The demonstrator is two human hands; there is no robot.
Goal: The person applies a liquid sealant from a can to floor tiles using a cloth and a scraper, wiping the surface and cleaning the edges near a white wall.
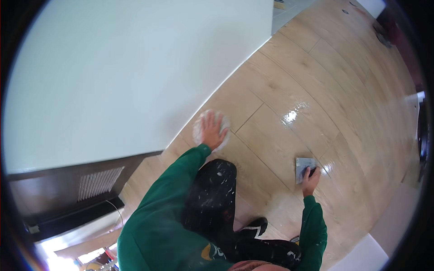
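Observation:
My left hand (pixel 212 131) lies flat with its fingers spread on a round white fluffy pad (pixel 197 132), which rests on the floor close to the foot of the white wall. Out to the right, my right hand (pixel 310 179) is closed around the dark handle of a small trowel (pixel 299 166) with a flat, grey, square-edged blade. That blade is at the wood-look floor (pixel 266 149); whether it presses on it I cannot tell. Both forearms are in green sleeves.
A white wall (pixel 135 77) runs along the left, with a dark unit with a grille (pixel 100 183) below it. Wet shine (pixel 290 116) marks the floor. My paint-spotted knee (pixel 220 174) is between my arms. Dark objects (pixel 383 36) stand at the far right.

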